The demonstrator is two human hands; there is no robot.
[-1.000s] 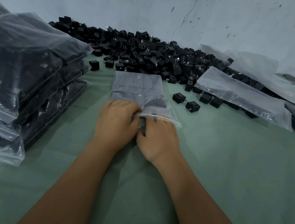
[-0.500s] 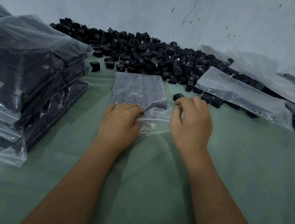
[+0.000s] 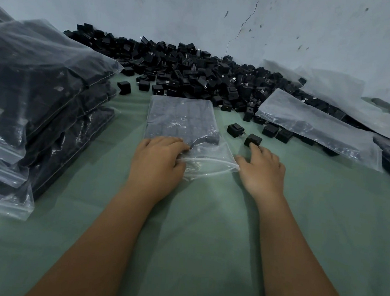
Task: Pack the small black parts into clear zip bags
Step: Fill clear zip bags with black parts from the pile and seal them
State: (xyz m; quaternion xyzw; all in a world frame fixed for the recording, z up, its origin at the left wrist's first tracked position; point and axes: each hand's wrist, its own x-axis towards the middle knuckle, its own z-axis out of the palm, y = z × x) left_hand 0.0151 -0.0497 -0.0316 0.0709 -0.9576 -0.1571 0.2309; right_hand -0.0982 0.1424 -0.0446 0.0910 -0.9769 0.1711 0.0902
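Note:
A clear zip bag (image 3: 182, 117) lies flat on the green cloth, packed with rows of small black parts, its open mouth (image 3: 211, 167) toward me. My left hand (image 3: 157, 163) grips the mouth's left side, thumb under the plastic and fingers on top. To the right of the bag, my right hand (image 3: 262, 170) lies low over the cloth with fingers stretched out. Its forefinger tip touches a loose black part (image 3: 253, 139). A second loose part (image 3: 235, 129) sits just beyond it.
A big heap of loose black parts (image 3: 195, 74) runs along the wall at the back. Filled bags are stacked high on the left (image 3: 32, 110). Flat clear bags (image 3: 313, 127) lie over parts on the right. Green cloth (image 3: 205, 231) covers the near table.
My right hand left the bag's mouth, where it met the left hand, and moved right and forward to the loose part. The left hand stayed on the bag.

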